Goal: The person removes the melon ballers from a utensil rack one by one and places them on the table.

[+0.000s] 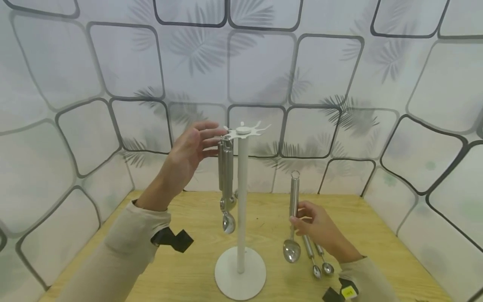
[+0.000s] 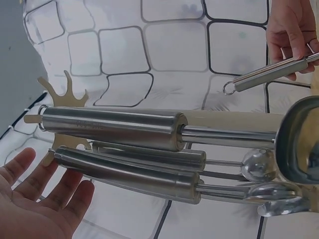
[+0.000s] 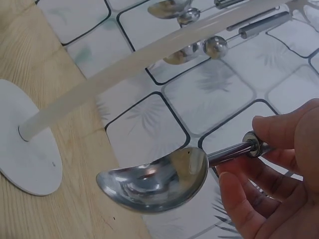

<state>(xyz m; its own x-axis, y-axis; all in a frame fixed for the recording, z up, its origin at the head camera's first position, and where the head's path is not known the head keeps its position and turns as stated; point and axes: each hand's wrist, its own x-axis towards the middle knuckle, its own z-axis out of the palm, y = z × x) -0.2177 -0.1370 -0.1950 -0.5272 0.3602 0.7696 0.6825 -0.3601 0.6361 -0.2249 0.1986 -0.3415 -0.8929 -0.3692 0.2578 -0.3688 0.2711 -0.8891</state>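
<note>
My left hand [image 1: 192,147] is raised beside the top of a white utensil stand [image 1: 242,201], its fingers stretched out at the hooks. Several steel scoops and spoons [image 1: 226,167] hang there by their handle rings. In the left wrist view, the fingertips of that hand [image 2: 45,199] are right at the handle end of the nearest hanging utensil [image 2: 124,172]. To the right of the stand, my right hand [image 1: 318,224] pinches the handle of a steel ice cream scoop [image 1: 292,251]. Its oval, pointed bowl [image 3: 154,184] hangs down over the table, and its ring end is up.
On the wooden table [image 1: 188,268] two small steel scoops [image 1: 316,272] lie under and beside my right hand. The stand's round white base [image 1: 226,279] sits at the middle front. A patterned curtain [image 1: 260,71] closes off the back and sides.
</note>
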